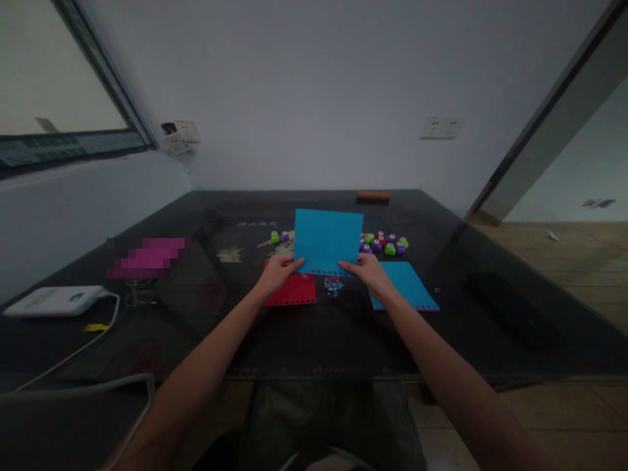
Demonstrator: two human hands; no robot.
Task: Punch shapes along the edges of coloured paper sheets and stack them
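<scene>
Between my hands a blue sheet of paper is held up over the table, with a row of punched holes along its lower edge. My left hand pinches its lower left corner, thumb on the near face. At the lower right corner, my right hand grips it the same way. Under my left hand lies a red sheet with holes on its near edge. Small paper bits are heaped below the held sheet. To the right, beneath my right forearm, rests a blue stack of sheets.
Behind the held sheet sit several round toys with eyes, and two more stand left of it. A brown roll lies at the far edge. At left are a white power bank and its cable; at right, a black case.
</scene>
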